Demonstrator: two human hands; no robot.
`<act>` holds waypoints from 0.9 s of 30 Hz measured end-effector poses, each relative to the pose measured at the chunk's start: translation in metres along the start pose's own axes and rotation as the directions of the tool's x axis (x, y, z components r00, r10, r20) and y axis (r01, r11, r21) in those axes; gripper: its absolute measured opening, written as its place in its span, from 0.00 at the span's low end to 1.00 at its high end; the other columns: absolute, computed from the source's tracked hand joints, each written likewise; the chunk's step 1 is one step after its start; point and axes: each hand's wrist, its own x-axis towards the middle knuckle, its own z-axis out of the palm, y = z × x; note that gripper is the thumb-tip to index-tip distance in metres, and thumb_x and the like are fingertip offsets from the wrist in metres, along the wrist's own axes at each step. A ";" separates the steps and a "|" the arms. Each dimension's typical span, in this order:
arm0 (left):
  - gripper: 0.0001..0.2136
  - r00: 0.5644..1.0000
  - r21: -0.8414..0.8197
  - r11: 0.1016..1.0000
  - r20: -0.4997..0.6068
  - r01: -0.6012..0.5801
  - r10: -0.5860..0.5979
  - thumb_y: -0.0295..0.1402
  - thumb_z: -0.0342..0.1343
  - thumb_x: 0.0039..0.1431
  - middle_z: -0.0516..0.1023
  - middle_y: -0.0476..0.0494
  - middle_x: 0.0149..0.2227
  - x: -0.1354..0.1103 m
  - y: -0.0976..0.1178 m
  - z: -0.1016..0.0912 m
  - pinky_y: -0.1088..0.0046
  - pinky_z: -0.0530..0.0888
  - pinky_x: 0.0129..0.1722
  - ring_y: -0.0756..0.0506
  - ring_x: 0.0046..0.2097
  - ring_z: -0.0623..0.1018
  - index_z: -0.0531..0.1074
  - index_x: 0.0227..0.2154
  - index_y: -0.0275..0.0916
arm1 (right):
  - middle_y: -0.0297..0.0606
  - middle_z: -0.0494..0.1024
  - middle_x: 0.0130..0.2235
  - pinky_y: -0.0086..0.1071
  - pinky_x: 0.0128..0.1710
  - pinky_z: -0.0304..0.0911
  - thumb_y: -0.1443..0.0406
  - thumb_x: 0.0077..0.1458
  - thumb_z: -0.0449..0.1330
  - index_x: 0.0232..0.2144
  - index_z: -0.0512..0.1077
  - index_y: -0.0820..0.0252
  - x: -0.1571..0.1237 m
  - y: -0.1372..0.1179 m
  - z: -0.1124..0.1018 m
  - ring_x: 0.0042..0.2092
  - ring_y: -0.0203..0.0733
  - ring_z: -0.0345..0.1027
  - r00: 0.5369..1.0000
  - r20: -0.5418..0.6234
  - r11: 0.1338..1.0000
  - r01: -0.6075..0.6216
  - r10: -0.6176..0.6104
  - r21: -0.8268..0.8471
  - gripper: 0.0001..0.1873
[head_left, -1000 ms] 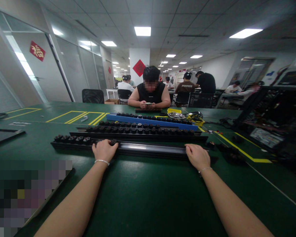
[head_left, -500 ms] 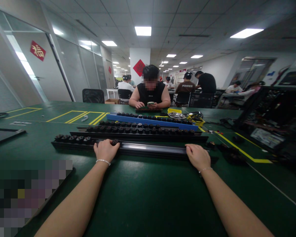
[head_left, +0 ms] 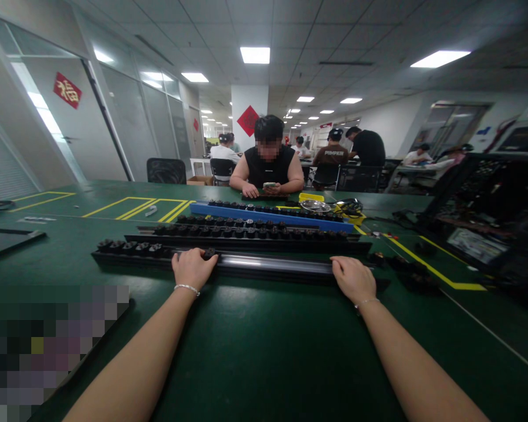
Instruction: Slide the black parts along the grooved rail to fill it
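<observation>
A long black rail (head_left: 273,265) lies across the green table (head_left: 246,340) in front of me, its left part carrying a row of small black caps (head_left: 127,247). My left hand (head_left: 192,267) rests on the rail with its fingers curled over the cap (head_left: 209,253) at the end of that row. My right hand (head_left: 354,278) lies on the rail's right end, fingers bent over its edge. Behind it lie a second black rail (head_left: 246,233) full of caps and a blue rail (head_left: 268,214).
A person in a black top (head_left: 268,167) sits across the table holding a phone. A metal bowl (head_left: 314,205) and yellow tray (head_left: 310,197) stand beyond the blue rail. Dark equipment (head_left: 488,223) fills the right side. Loose black parts (head_left: 416,275) lie right of the rail.
My left hand has slid a little to the right along the rail, with the end cap under its fingers. My right hand has stayed put.
</observation>
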 end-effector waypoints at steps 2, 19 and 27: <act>0.21 1.000 0.010 1.000 0.003 -0.009 0.009 0.51 0.50 0.47 0.78 0.37 0.37 -0.001 0.002 0.000 0.56 0.56 0.54 0.37 0.46 0.72 0.74 0.34 0.38 | 0.36 0.76 0.44 0.36 0.42 0.59 0.61 0.56 0.43 0.39 0.74 0.56 0.000 0.000 0.000 0.46 0.42 0.66 1.000 -0.008 1.000 0.001 -0.001 0.002 0.20; 0.21 0.999 0.002 0.999 0.016 -0.041 0.041 0.51 0.50 0.48 0.78 0.38 0.36 -0.002 0.004 0.001 0.56 0.56 0.54 0.37 0.45 0.73 0.74 0.33 0.39 | 0.36 0.76 0.44 0.35 0.42 0.59 0.61 0.56 0.44 0.39 0.74 0.55 0.000 0.001 0.001 0.45 0.42 0.66 1.000 -0.018 1.000 0.016 -0.016 -0.002 0.19; 0.21 0.998 -0.002 0.998 0.007 -0.062 0.062 0.51 0.50 0.48 0.78 0.39 0.36 -0.004 0.006 0.001 0.58 0.56 0.53 0.38 0.45 0.73 0.75 0.33 0.39 | 0.36 0.76 0.44 0.35 0.42 0.59 0.61 0.56 0.44 0.38 0.74 0.56 0.000 0.001 0.002 0.45 0.41 0.66 1.000 -0.024 1.000 0.015 -0.015 -0.006 0.19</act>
